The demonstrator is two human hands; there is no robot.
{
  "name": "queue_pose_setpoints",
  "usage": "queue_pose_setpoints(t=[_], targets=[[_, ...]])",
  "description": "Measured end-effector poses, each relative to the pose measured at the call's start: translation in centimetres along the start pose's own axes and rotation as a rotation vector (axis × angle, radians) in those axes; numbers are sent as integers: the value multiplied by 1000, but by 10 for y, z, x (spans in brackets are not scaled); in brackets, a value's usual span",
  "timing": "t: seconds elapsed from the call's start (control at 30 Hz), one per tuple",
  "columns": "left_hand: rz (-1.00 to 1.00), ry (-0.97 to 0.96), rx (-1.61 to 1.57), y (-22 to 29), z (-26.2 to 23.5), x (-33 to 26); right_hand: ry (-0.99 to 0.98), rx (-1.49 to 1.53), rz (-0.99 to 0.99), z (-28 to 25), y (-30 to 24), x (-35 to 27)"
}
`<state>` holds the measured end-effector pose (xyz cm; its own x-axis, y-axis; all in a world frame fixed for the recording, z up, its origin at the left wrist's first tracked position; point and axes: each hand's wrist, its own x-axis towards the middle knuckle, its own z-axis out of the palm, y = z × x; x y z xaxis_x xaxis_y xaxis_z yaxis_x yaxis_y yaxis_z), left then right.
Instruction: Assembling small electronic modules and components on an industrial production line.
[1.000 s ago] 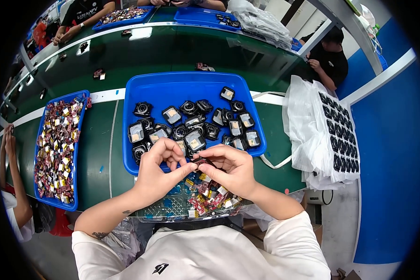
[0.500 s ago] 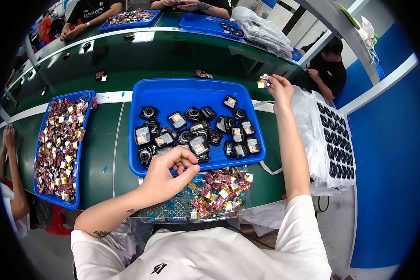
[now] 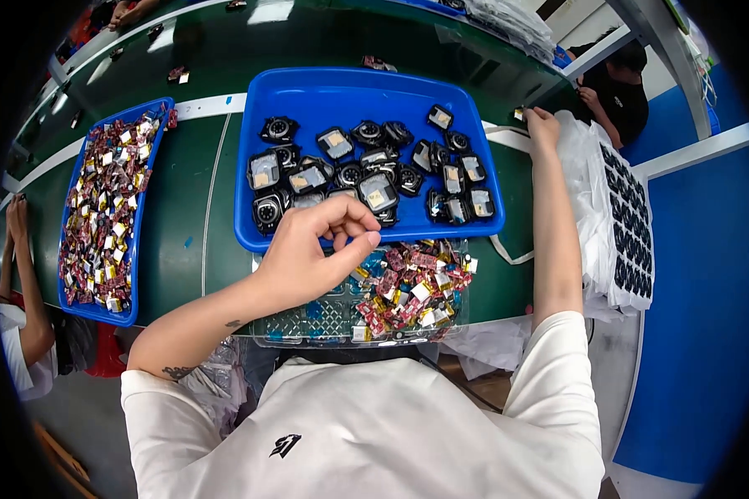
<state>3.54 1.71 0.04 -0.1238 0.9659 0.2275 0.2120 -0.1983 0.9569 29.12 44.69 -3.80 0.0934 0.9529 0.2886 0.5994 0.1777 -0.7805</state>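
My left hand hovers over the near edge of a blue tray, its fingers curled in and thumb close to the index finger. What they hold, if anything, is hidden. Black watch cases with square backs and round sensor windows lie loose in that tray. Far to the right, my right hand reaches to the green surface, its fingers closed at a small circuit board with a white-and-yellow part, mostly hidden by the hand. Below the tray, a clear plastic tray carries a heap of red circuit boards.
A long blue tray full of red circuit boards stands at left. White wrapping and a sheet of black parts lie at right. A metal frame post rises beyond. One person sits far right; another's arm shows at left.
My right hand has moved farther right and down to the green surface with the circuit board. My left hand keeps its curled pose near the tray edge. The whole view has shifted downward.
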Motion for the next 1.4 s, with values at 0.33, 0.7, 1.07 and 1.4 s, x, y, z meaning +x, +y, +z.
queue_pose_setpoints(t=[0.33,0.7,1.07,1.4], targets=[[-14,56,-33,-3,-1,-8,-946,240,-1210,-54,-165,-266],[-26,50,-166,-6,-3,-3,-1030,245,-1273,-45,-145,-314],[198,-60,153,-2,-2,-3,-1036,894,-274,-43,-126,-306],[201,-34,178,-6,-1,-2,-1065,696,-525,-45,-130,-303]])
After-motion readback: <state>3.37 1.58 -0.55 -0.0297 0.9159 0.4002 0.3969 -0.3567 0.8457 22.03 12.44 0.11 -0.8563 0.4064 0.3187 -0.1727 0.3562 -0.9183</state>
